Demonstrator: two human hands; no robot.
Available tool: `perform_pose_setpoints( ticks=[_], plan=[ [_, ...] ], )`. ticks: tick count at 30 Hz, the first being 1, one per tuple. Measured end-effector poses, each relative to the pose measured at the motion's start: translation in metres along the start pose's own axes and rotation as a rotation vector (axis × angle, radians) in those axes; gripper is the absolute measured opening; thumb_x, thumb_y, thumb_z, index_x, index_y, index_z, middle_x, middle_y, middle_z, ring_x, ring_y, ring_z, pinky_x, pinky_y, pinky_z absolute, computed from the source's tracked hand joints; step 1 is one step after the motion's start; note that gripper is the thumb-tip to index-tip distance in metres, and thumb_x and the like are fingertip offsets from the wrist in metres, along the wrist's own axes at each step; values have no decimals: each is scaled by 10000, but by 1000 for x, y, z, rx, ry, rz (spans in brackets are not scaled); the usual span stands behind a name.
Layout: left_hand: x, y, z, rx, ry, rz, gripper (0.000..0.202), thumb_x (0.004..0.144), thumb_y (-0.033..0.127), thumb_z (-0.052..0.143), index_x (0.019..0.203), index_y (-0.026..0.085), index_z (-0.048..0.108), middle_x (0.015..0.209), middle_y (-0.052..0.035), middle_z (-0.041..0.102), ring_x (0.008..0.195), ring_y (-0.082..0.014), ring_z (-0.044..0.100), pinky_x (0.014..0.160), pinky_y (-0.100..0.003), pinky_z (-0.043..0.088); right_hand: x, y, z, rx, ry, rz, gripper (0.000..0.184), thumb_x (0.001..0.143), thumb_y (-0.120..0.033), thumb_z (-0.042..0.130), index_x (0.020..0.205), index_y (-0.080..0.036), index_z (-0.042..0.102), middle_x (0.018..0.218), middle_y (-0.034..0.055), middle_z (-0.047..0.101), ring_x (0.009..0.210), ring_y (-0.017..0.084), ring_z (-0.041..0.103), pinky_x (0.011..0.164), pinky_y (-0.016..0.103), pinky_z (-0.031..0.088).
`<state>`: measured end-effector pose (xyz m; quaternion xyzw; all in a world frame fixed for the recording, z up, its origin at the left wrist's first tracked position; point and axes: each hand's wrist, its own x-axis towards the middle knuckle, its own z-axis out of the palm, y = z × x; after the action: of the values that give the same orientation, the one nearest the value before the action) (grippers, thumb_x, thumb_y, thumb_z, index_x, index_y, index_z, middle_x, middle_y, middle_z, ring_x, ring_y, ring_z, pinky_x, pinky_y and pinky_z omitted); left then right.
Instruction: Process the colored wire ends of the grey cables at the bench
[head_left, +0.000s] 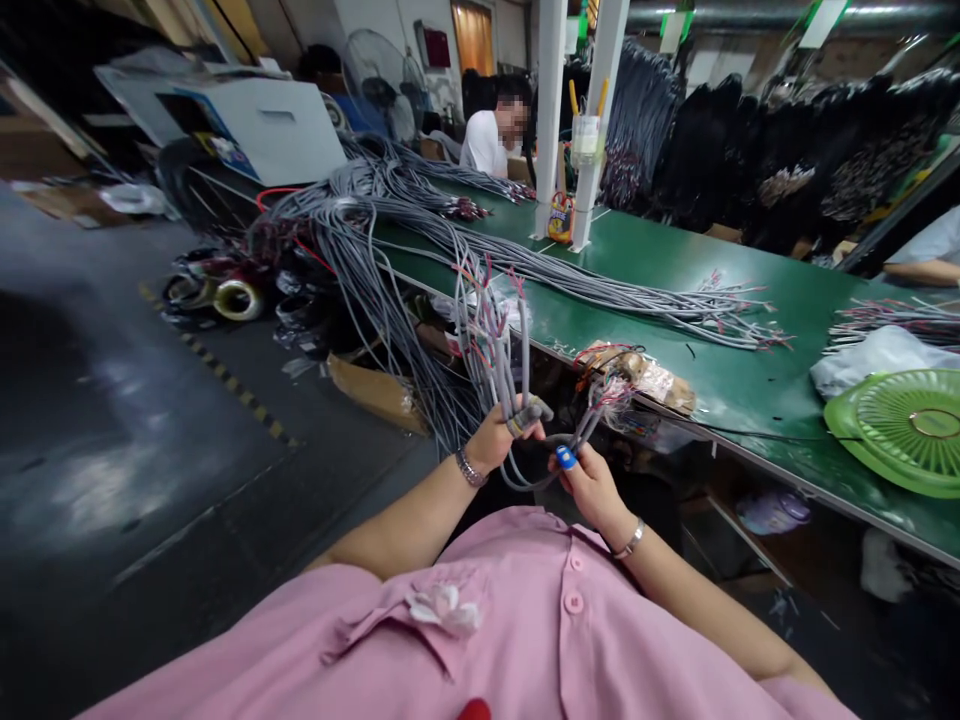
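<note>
Grey cables (523, 350) with stripped, reddish wire ends rise upright out of my left hand (501, 436), whose fingers are wrapped round them. That hand wears finger covers and a metal watch band. My right hand (589, 480), with a blue cover on one finger, pinches the other ends of grey cables (589, 428), which point up and right and show thin coloured wires. Between the hands the cables hang in a low loop (529, 486). Both hands are in front of the pink shirt, just off the near edge of the green table (660, 260).
Long grey cable bundles (570, 270) lie along the table and droop over its left edge. A brown taped block with wires (660, 383) sits at the near edge. At right is a green plastic basket (907, 430). A person (486, 140) sits across the table, beyond white posts (551, 120).
</note>
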<state>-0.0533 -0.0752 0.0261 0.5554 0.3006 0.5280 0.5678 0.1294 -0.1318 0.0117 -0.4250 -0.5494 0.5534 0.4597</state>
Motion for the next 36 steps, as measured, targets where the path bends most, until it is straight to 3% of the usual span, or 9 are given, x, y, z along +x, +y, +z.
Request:
perform_pose_setpoints(
  ticks=[4,8,12,20,25,29,32,36],
  plan=[
    [6,16,15,33,-111,-41,421,824,480,688,1028,114,717,858,-84,693,717,-127,590,611,-213,428,8,8,7,-153,-84,1,425,913,-570,499,877,-161,610,615,-4,548,485,93,406,459,232,335],
    [6,21,18,20,-216,-143,397,756,419,773,982,95,736,870,-88,703,762,-152,620,677,-237,465,10,9,11,-276,-148,23,422,919,-543,483,852,-148,617,558,-17,503,491,110,435,470,239,355],
    [4,13,17,-19,-151,-203,383,691,399,824,893,83,744,734,-59,692,672,-139,619,648,-240,472,11,10,13,-322,-150,48,383,917,-491,495,890,-135,636,565,-15,512,486,114,437,471,243,365],
    [-1,11,18,-16,71,-83,404,776,514,720,811,112,715,712,-61,694,744,-183,667,715,-299,523,9,16,-1,-461,-55,-48,402,954,-437,441,1084,-135,672,664,33,615,548,152,512,547,278,441],
    [-17,16,-3,-5,100,-25,424,798,538,688,712,126,635,539,-2,569,619,-152,635,676,-290,509,4,28,-21,-469,61,-108,405,917,-471,520,1170,-190,665,813,71,660,696,199,576,640,316,484],
    [-33,17,-24,63,76,-131,383,721,474,781,799,118,662,613,-3,606,506,-85,534,502,-216,416,-4,42,-41,-458,56,3,372,926,-499,507,1025,-189,687,658,30,588,577,174,503,547,298,423],
    [-39,16,-33,83,69,-160,399,711,465,789,869,113,688,630,3,600,489,-77,527,459,-201,383,-10,42,-50,-439,-36,5,343,944,-480,491,926,-190,672,644,16,568,543,150,467,529,285,396],
    [-37,10,-31,107,48,-149,419,760,479,747,923,94,728,591,-2,593,473,-76,502,463,-210,397,-13,27,-43,-419,-342,-73,308,955,-426,498,904,-190,688,743,40,612,655,167,541,638,295,449]
  ],
)
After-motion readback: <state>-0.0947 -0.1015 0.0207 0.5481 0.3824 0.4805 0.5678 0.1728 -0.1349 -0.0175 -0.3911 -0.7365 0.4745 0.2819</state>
